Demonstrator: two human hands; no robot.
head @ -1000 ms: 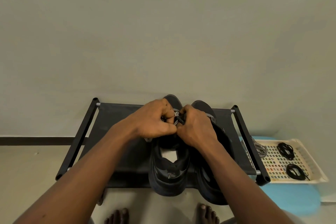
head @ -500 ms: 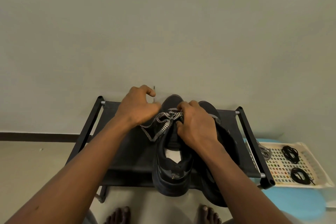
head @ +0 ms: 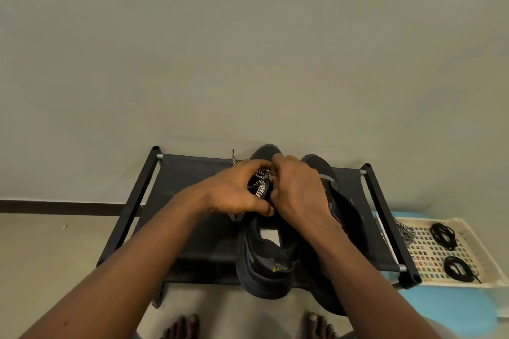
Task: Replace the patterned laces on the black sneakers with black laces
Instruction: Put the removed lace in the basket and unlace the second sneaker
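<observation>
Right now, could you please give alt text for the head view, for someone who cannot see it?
Left hand and right hand work the patterned lace of a black sneaker on a black rack, its pair alongside. A tray nearby holds two coiled black laces.

Dim, flat indoor light with a greenish-warm cast on the wall (head: 248,49). Shadows soft and faint, darkest under the rack (head: 190,173). Black sneakers (head: 264,275) lose detail in the murk. Wide-angle stretch at edges: rack sides splay, forearms (head: 124,270) balloon toward bottom corners. Centre reasonably sharp.
</observation>
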